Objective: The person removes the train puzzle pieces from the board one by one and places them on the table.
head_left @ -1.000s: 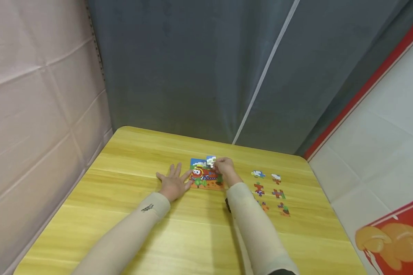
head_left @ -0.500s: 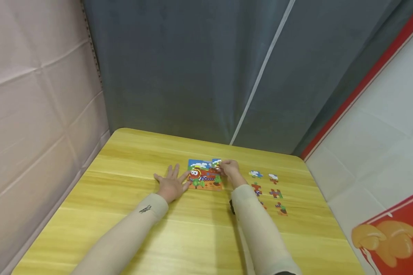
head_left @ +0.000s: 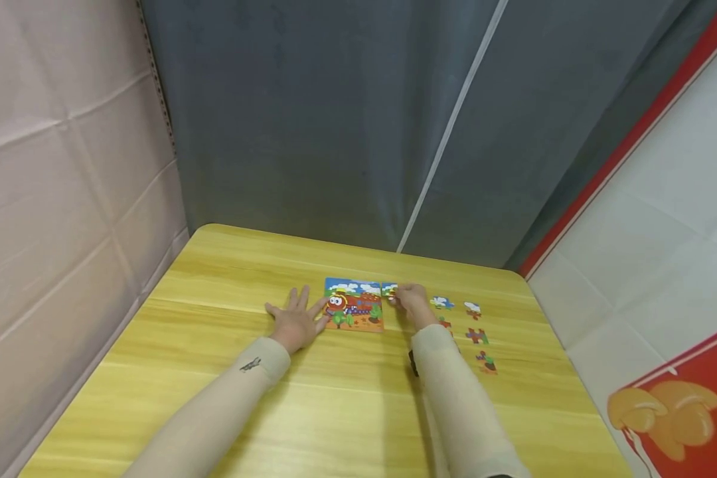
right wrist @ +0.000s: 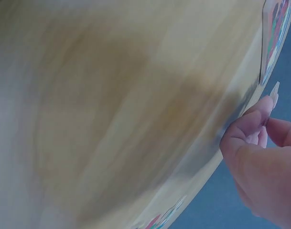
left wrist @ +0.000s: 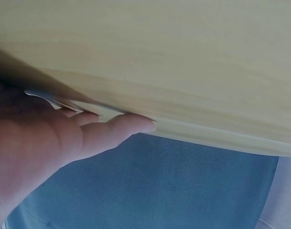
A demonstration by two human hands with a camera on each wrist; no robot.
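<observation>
A partly built cartoon train puzzle lies on the yellow wooden table. My left hand rests flat with spread fingers, touching the puzzle's left edge; in the left wrist view the left hand lies pressed against the table. My right hand pinches a small blue and white puzzle piece just right of the puzzle's top right corner, a little apart from it. The right wrist view shows the fingertips pinching the piece near the puzzle.
Several loose puzzle pieces lie in rows right of my right hand, among them a blue one, a white one and red ones. A grey curtain hangs behind the table. The table's right edge is close.
My right hand has moved to the right with the small piece, from over the puzzle's top right part to just beside it. The left hand stayed put.
</observation>
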